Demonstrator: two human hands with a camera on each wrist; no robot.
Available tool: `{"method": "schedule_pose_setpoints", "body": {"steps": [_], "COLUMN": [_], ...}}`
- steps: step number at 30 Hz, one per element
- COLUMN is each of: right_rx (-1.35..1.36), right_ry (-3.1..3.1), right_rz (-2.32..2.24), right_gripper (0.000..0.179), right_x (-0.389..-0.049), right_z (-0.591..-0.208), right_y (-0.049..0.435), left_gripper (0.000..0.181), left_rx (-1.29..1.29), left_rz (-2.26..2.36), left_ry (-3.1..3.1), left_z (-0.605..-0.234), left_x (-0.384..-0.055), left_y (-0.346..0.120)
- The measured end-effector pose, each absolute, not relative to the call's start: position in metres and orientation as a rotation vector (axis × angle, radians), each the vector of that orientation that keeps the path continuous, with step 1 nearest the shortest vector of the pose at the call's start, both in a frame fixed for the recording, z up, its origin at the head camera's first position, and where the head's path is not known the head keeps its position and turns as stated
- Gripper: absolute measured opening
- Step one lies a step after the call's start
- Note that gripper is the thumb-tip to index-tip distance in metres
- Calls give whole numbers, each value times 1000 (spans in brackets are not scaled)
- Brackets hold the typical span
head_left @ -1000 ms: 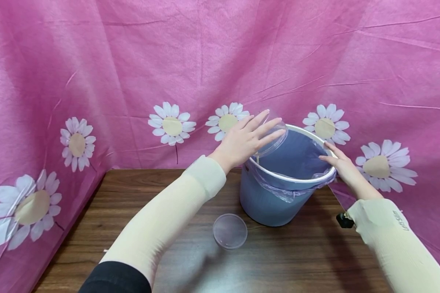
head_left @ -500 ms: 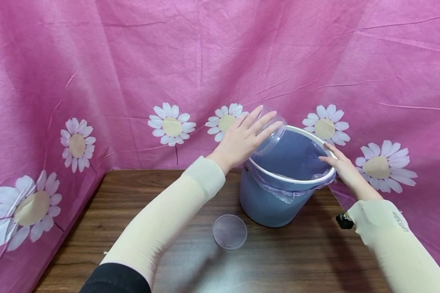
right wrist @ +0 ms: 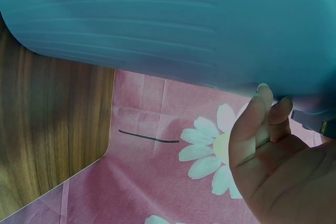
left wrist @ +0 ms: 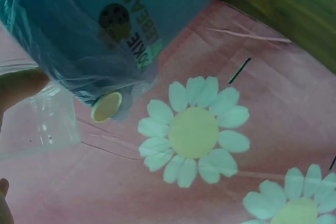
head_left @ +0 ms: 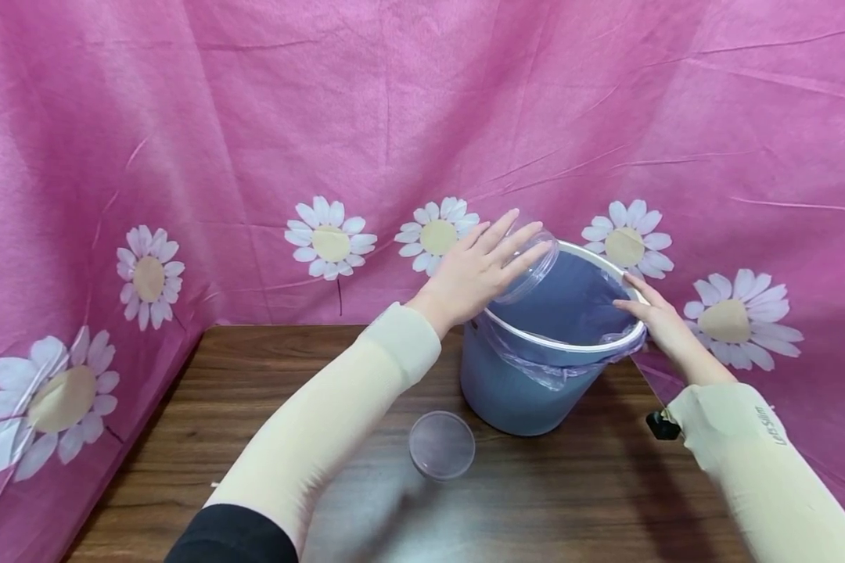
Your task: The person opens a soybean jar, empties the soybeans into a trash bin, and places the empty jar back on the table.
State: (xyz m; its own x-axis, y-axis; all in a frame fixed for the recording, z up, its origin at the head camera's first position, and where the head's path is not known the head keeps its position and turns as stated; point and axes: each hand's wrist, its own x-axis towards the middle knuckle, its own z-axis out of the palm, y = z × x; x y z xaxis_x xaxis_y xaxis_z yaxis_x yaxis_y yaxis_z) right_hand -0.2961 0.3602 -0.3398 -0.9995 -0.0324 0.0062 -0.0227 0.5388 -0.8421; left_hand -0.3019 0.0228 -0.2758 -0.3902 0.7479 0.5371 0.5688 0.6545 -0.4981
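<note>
My left hand holds a clear round plastic container, tilted over the left rim of a blue-grey trash can. In the left wrist view the container looks see-through, with a finger across its upper part. A thin translucent bag lines the can and folds over its white rim. My right hand grips the can's right rim, thumb on the inner side and fingers outside. The right wrist view has those fingers curled against the can's outer wall.
A round, clear, lid-like plastic piece lies on the brown wooden table, in front of the can. Pink cloth with white daisies hangs behind and at the sides. A small black object sits at my right wrist.
My left hand and the container rose slightly, then came down and a little to the right. The trash can and my right hand keep their places.
</note>
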Motion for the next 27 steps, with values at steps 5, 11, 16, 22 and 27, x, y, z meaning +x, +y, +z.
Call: {"method": "schedule_pose_setpoints", "body": {"steps": [5, 11, 16, 22, 27], "right_rx": [-40, -51, -41, -63, -94], "right_ry": [2759, 2724, 2737, 2740, 2748], "right_rz": [-1488, -1526, -1526, -1535, -1526], "right_gripper": [73, 74, 74, 76, 76], "right_x": [-296, -296, -295, -295, -295], "right_z": [-337, -339, -341, -342, -341], "right_y": [360, 360, 360, 359, 359], "left_gripper": [68, 103, 111, 116, 116], "left_rx": [-942, -885, -857, -782, -696], "left_rz": [159, 55, -99, -438, -679], "left_ry": [-2163, -2261, -2269, -2349, -2386], "left_z": [-278, -278, -280, -289, -294], "left_x": [-302, -298, -290, -273, -261], "left_y": [16, 12, 12, 13, 12]}}
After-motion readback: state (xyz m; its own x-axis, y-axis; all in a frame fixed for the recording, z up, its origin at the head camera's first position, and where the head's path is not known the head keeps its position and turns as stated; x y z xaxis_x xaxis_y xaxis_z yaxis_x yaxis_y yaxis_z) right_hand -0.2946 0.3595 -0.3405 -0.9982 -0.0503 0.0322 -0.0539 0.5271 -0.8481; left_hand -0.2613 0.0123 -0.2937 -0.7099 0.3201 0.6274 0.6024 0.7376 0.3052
